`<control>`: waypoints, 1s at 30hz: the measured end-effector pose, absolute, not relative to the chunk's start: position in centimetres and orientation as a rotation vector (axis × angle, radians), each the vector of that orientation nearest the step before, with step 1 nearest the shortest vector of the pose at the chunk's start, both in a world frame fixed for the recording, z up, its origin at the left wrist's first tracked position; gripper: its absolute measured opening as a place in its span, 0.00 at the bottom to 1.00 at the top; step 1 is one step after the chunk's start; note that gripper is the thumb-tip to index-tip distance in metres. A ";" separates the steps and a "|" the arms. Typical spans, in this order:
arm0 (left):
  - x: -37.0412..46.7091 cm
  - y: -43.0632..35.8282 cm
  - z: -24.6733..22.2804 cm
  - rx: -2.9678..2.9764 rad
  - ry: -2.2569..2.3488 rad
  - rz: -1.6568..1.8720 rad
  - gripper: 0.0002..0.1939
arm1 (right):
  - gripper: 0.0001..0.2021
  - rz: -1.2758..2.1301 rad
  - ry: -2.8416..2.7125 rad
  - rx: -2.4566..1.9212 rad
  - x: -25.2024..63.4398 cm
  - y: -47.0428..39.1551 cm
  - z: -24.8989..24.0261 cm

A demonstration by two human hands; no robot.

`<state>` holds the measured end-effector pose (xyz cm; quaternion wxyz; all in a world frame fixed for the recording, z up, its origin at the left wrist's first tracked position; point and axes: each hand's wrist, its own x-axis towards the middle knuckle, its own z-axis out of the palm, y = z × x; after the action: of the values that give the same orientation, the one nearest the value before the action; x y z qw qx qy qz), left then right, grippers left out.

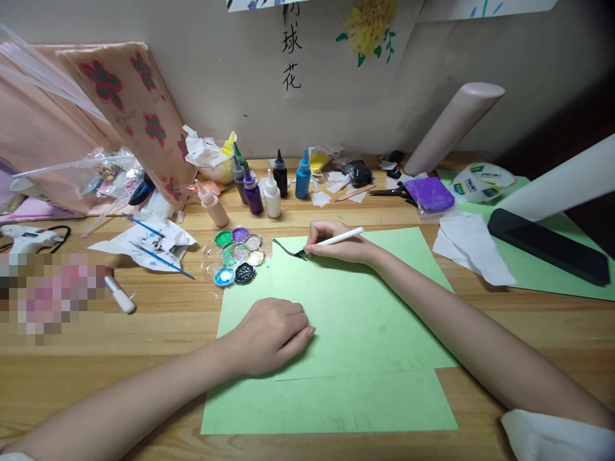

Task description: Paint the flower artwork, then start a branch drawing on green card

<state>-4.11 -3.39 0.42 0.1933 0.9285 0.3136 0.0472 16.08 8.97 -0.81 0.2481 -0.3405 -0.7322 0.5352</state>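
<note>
My right hand (336, 242) is closed around a slim white paintbrush (342, 237), its dark tip touching the upper left of a light green paper sheet (365, 301). A curved black stroke (287, 249) runs from near the sheet's corner to the brush tip. My left hand (273, 336) rests on the left side of the paper, fingers curled in with nothing visible in them. A second green sheet (331, 410) shows under the lower edge of the first. Just left of the stroke lies a clear flower-shaped palette (208, 267) with green, purple, white, blue and black paint.
Several paint bottles (253, 194) stand behind the palette. Blue brushes (163, 260) lie on crumpled paper at left, near a glue gun (31, 240). Black scissors (391, 191), a purple packet (430, 193), a tape roll (483, 182) and a black phone-like object (548, 246) lie right.
</note>
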 end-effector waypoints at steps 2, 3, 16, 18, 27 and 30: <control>-4.1 -3.4 0.4 2.602 0.879 0.133 0.16 | 0.10 1.447 -2.015 -0.937 16.2 9.1 -0.9; -4.1 -3.4 0.4 2.600 0.878 0.131 0.16 | 0.10 1.445 -2.025 -0.937 16.2 9.2 -1.0; -4.1 -3.3 0.5 2.604 0.875 0.125 0.17 | 0.11 1.487 -2.016 -0.886 16.5 9.5 -1.2; -4.1 -3.4 0.5 2.605 0.877 0.121 0.17 | 0.11 1.517 -1.973 -0.892 16.5 9.4 -1.1; -4.1 -3.3 0.4 2.591 0.881 0.123 0.16 | 0.14 1.495 -1.908 -0.984 16.0 8.8 -0.7; -4.1 -3.3 0.4 2.585 0.881 0.124 0.16 | 0.15 1.426 -1.978 -1.005 16.1 8.8 -0.8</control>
<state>-4.11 -3.30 0.37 0.2027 0.9259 0.3157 0.0444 16.05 8.81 -0.78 0.2496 -0.3691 -0.7262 0.5235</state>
